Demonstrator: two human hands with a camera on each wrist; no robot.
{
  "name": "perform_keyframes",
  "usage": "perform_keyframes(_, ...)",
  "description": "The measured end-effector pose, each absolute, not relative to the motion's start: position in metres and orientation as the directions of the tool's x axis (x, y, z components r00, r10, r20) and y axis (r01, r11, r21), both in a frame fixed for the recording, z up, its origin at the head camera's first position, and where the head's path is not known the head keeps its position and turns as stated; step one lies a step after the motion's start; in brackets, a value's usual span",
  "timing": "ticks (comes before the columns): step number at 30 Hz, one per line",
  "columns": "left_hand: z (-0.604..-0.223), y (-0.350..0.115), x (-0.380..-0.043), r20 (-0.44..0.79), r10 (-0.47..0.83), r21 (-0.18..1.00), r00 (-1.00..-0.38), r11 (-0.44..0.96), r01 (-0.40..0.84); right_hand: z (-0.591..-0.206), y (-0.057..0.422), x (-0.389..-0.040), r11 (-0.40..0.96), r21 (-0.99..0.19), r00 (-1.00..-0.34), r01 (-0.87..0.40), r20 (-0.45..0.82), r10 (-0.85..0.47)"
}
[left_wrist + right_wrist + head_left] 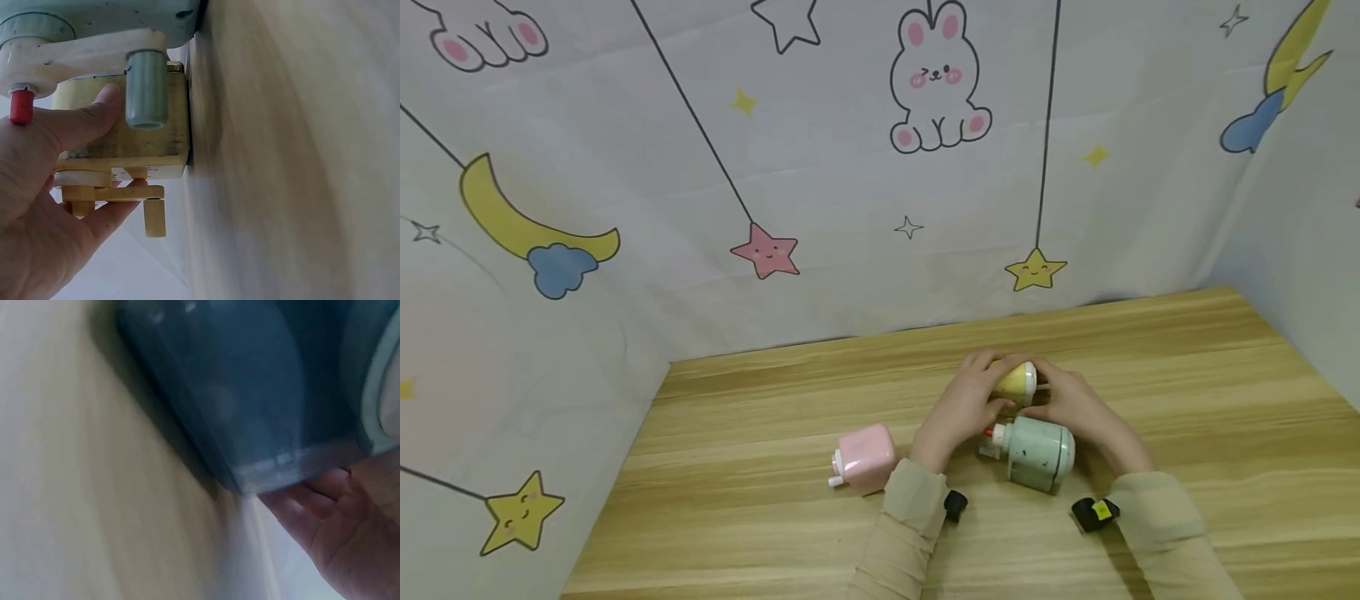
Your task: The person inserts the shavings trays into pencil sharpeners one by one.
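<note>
My left hand (962, 408) grips a yellow hand-crank pencil sharpener (1015, 383), its thumb across the near side and its fingers behind. The sharpener's small crank (128, 194) shows in the left wrist view. At the white right end, my right hand (1075, 408) curls its fingers and thumb round the sharpener, and a thin pale rod (1042, 387) sticks out toward the palm. Just in front stands a green pencil sharpener (1041, 454), its red-tipped crank pointing left. It covers part of the right hand (350, 531) in the right wrist view.
A pink pencil sharpener (867, 457) with a white crank stands left of the left forearm. Black wrist cameras (1093, 514) sit by both cuffs. Behind the wood-grain table (760, 533) hangs a white cloth (850, 167) printed with stars and a bunny.
</note>
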State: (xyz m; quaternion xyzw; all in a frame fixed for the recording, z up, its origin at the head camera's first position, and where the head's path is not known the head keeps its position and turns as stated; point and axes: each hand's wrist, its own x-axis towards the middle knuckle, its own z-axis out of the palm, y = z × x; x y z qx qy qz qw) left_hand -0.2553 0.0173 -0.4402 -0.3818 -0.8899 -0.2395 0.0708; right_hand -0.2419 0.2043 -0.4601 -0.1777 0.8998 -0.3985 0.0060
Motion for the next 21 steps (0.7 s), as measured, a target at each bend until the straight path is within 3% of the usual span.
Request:
perform_keyframes(14,-0.4402,0.0194,-0.2560,0.323,0.647,0.373,-0.690,0.583,0.722,-0.4574,0.2045,-0.2417,0.615,-0.725,-0.937,-0.310,0.124,-0.326)
perform_keyframes(21,-0.4407,0.0171,-0.2544,0.302,0.664,0.384,-0.684,0.572,0.725,-0.4612,0.2072,-0.2410,0.549,-0.769,-0.921,-0.329,0.131,-0.368)
